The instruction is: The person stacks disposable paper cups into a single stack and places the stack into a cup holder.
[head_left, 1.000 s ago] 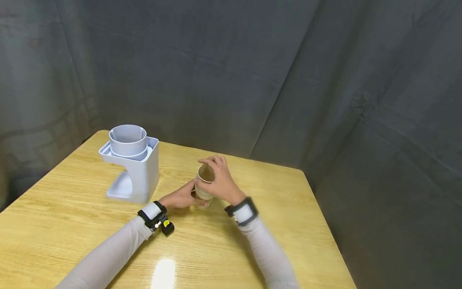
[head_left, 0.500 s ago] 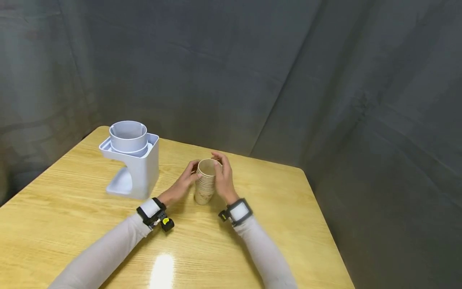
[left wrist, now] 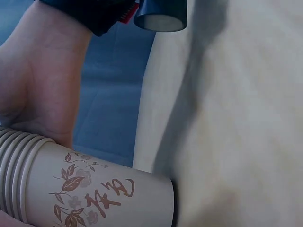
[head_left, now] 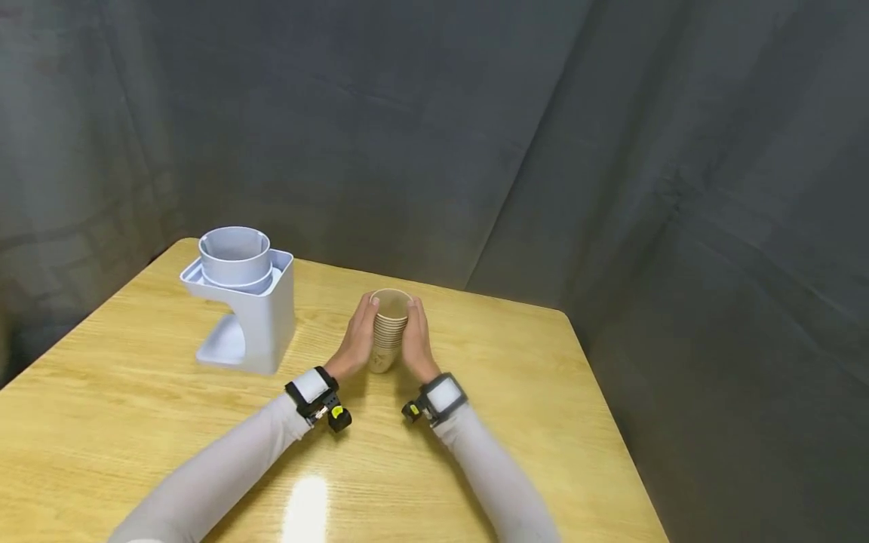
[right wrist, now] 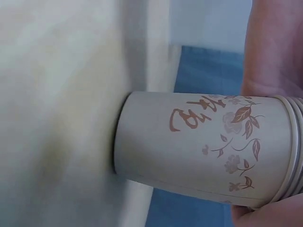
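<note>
An upright stack of nested paper cups [head_left: 388,333], beige with brown leaf and flower print, is between my two hands. My left hand [head_left: 355,343] grips its left side near the top, thumb at the rim. From the right side my right hand [head_left: 417,345] holds the same stack, its thumb also close to the rim. In the left wrist view the lowest cup [left wrist: 118,189] shows brown characters, and its base is right at the table surface. Rolled rims of several cups [right wrist: 296,151] show at the edge of the right wrist view, with the hand above and below them.
A pale grey-white stand [head_left: 274,320] with a round cylinder [head_left: 234,270] set in its top is on the table to the left. The wooden table [head_left: 516,392] ends at dark grey curtains [head_left: 380,136] behind and to the right. Each wrist wears a strapped camera.
My left hand has slid up from the lower part of the stack to its side near the rim. My right hand has come off the cup mouth and closed on the right side.
</note>
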The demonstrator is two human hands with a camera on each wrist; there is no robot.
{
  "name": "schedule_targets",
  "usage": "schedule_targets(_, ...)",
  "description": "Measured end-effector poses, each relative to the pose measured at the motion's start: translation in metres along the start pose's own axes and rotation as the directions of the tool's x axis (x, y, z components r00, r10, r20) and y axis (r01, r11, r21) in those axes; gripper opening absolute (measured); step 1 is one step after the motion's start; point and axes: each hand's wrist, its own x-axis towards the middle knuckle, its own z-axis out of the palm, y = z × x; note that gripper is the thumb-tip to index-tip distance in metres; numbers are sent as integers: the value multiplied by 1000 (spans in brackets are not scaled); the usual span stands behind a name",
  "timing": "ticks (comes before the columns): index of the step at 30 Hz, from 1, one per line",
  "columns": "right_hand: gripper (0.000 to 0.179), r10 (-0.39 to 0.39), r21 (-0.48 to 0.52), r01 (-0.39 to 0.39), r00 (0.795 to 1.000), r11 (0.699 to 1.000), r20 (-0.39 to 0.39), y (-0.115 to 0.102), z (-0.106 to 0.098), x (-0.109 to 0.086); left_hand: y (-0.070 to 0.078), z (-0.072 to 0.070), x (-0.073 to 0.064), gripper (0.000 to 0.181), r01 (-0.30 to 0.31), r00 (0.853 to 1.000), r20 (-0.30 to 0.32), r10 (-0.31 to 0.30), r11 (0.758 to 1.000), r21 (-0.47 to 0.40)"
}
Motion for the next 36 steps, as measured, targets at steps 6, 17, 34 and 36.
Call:
schedule_targets(6,49,13,-32,-15,998,999,-64,-8,4,26,10,-4,23,54,-11,999,-41,12,1000,16)
schedule_targets(17,52,-74,-52,70,994,996,-82,-62,10,84,71,-43,72,57,-89,992,-80,98,990,105)
schedule_targets(34,52,-132,63,134,991,989,-34,-159,60,124,156,-122,95,50,-86,974,-198,111,988,127)
schedule_targets(36,51,-136,81,139,990,987,-37,-168,67,128,164,-132,95,51,-94,974,-192,120,986,139)
